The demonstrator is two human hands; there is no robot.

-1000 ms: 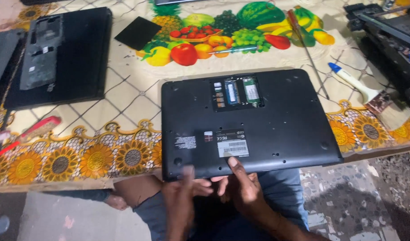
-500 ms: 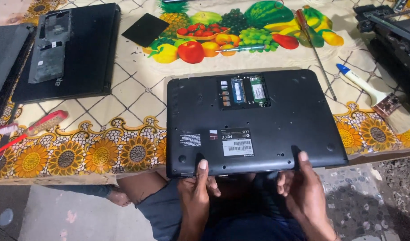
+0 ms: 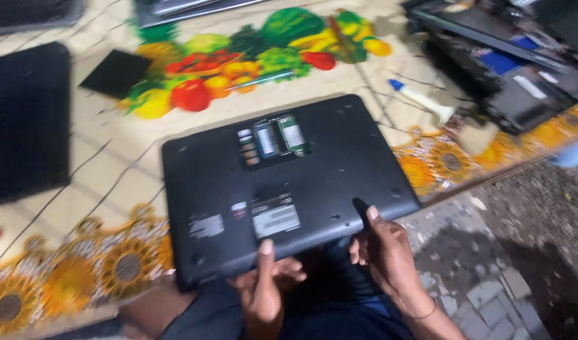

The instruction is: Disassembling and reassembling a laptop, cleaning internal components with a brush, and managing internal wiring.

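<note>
Laptop (image 3: 283,189) sits belly-up at the desk (image 3: 113,189) edge, overhanging at 6 o'clock so both hands get under it: left hand (image 3: 264,293) and right hand (image 3: 383,252) pinch its near edge, thumbs on top.

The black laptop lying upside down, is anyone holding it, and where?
Yes: both hands, left hand and right hand, hold the black upturned laptop by its near edge.

Open tablecloth (image 3: 113,182) left of upturned black laptop (image 3: 283,182); right side crowded by blue-tipped brush (image 3: 421,101) and dismantled laptop parts (image 3: 509,69).
</note>
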